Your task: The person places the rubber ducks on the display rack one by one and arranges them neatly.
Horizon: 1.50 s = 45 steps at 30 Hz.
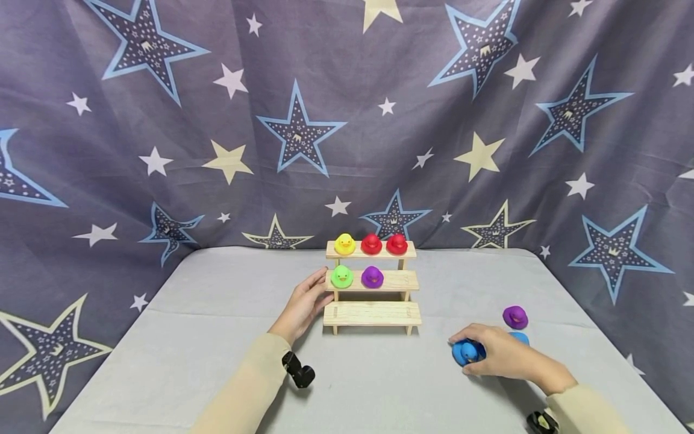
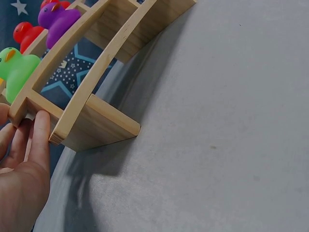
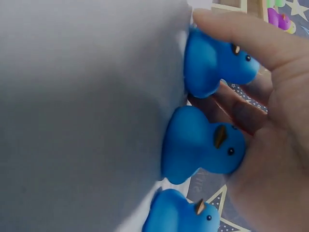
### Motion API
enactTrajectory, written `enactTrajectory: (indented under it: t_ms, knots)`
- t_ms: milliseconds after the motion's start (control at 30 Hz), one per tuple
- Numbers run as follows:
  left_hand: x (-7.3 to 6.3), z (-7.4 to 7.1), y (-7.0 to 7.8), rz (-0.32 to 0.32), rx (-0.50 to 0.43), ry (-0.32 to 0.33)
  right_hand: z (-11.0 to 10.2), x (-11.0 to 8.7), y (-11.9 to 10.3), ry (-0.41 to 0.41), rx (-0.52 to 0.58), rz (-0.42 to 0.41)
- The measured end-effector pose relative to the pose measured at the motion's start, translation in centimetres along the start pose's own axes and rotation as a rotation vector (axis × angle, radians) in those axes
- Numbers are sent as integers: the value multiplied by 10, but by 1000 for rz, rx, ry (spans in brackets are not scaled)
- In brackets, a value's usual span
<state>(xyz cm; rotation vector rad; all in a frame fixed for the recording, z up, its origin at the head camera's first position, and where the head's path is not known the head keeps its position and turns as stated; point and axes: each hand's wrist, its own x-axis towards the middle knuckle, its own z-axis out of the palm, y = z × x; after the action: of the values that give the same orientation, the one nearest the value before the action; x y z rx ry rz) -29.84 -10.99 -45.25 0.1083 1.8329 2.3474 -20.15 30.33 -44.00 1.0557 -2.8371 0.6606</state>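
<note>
Right hand (image 1: 501,354) low at table (image 1: 379,386), and look, front blue duck (image 3: 205,63) sits right between thumb and fingertips, digits curved round, pinching its sides! Second blue duck (image 3: 193,145) tucked close under palm, third blue duck (image 3: 176,215) next along, outside grip. Purple duck (image 1: 515,317) near that. Left hand (image 1: 305,306): fingers extended, touching left end of wooden stand (image 1: 374,312).

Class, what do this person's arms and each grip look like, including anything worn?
The left grip and right grip are bare, without gloves. The left sleeve and right sleeve are long, plain and cream. A small black device sits at the left cuff; another is at the right.
</note>
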Motion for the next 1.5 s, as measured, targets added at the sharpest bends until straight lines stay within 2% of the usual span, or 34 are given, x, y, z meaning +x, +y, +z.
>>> enactTrajectory:
  t_ms: [233,633,1267,1500]
  knots:
    - [-1,-1,0,9,10,-11,3,1,2,-21,-11,46]
    - [-1,0,-1,6,7,6,2,1,3,-37,1,49]
    - [1,0,-1,-1,-4,-6,-2,2,2,-37,11,28]
    - [1,-1,-1,-9,-10,6,-12,6,-4,-21,22,-1]
